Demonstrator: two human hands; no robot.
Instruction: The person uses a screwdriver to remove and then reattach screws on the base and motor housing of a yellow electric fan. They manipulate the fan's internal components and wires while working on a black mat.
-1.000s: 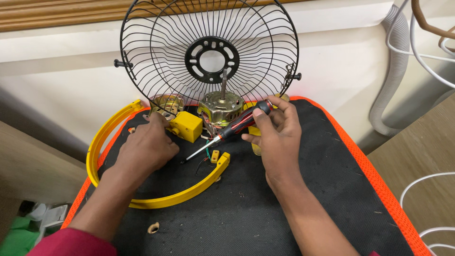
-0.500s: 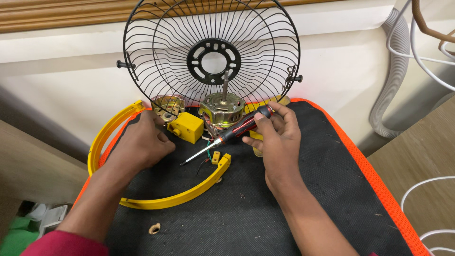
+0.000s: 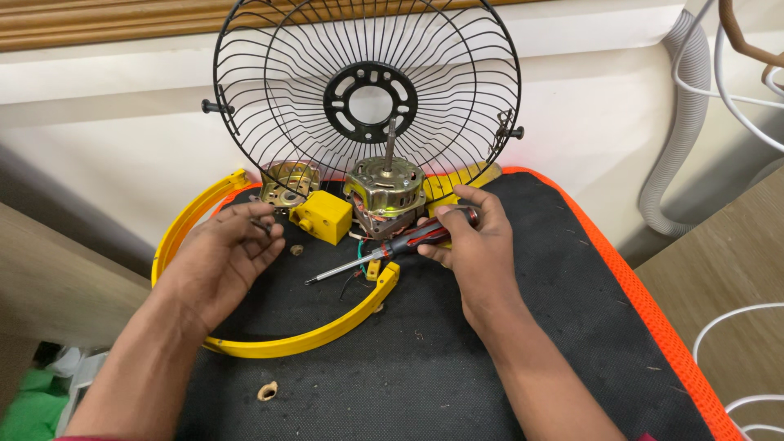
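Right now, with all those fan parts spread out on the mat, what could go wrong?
The left hand pinches a small dark screw in its fingertips; it could drop and vanish against the black mat. The right hand holds the screwdriver with its tip close to the thin wires under the motor, so a slip might nick them. The wire fan guard stands upright behind the parts and may tip forward if bumped.

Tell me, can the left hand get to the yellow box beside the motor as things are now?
Probably yes. The left hand lies just left of the yellow box, and nothing stands between them.
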